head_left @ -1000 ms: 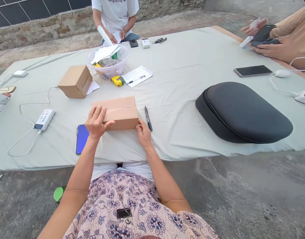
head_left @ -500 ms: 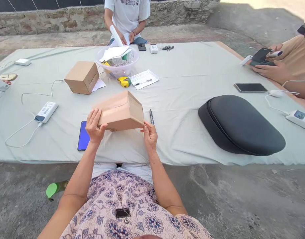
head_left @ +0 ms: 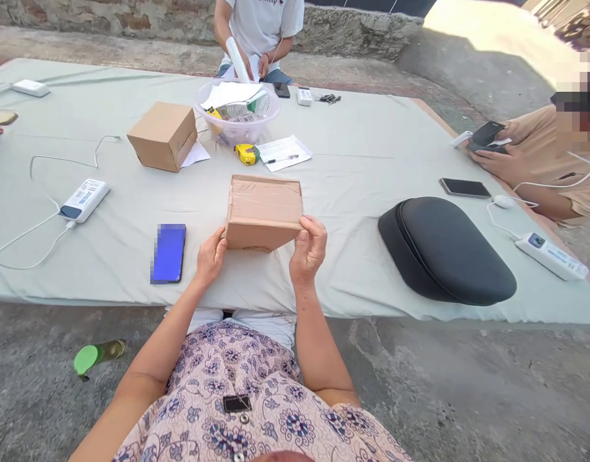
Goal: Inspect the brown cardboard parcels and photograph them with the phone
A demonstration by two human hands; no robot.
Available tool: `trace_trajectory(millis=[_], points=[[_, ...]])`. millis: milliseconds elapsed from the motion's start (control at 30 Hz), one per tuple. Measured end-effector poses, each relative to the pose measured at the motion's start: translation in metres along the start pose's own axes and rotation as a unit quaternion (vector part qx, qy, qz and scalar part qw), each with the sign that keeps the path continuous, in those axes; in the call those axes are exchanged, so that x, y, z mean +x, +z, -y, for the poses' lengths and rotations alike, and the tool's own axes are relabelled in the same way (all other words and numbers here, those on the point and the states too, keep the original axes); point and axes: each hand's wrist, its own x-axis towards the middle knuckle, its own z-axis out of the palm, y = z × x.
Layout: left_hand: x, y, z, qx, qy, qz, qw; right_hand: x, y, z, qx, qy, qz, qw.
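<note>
A brown cardboard box (head_left: 264, 204) with clear tape along its top is held between my two hands, tilted over the near part of the table. My left hand (head_left: 210, 255) grips its left side near the lower corner. At the right corner, the thumb and fingers of my right hand (head_left: 309, 250) pinch the edge. Left of my left hand lies a phone with a blue screen (head_left: 168, 254). Beyond the held box are a yellow tape measure (head_left: 247, 154) and a written sheet of paper (head_left: 286, 153) with a pen on it.
A second cardboard box (head_left: 162, 136) stands at the back left beside a clear plastic bowl (head_left: 237, 125) of papers and bottles. A black case (head_left: 449, 250) sits at the right. White power banks (head_left: 85, 200) with cables lie about. Two people sit at the far and right sides.
The box has turned in my hands and levelled, its taped top now facing up toward me. My left hand has shifted right and down its side. The whole view has swung slightly.
</note>
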Motion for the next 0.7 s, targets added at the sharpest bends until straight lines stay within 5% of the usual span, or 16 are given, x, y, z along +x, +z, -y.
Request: trace_trajectory(millis=[167,300,400,700], points=[[0.005,-0.022,-0.032,-0.052,0.026,-0.085,0.995,-0.004,0.000,-0.002,0.014,-0.021,-0.007,1.000],[0.016,-0.029,-0.074,0.040,0.148,-0.159,0.975,-0.005,0.000,0.000,0.015,-0.020,-0.004,1.000],[0.022,-0.022,-0.095,0.112,0.177,-0.176,0.962,-0.010,0.004,0.005,0.017,-0.015,0.011,1.000],[0.039,-0.027,-0.084,0.127,0.230,-0.131,0.956,0.002,-0.012,0.007,0.036,-0.015,0.127,0.991]])
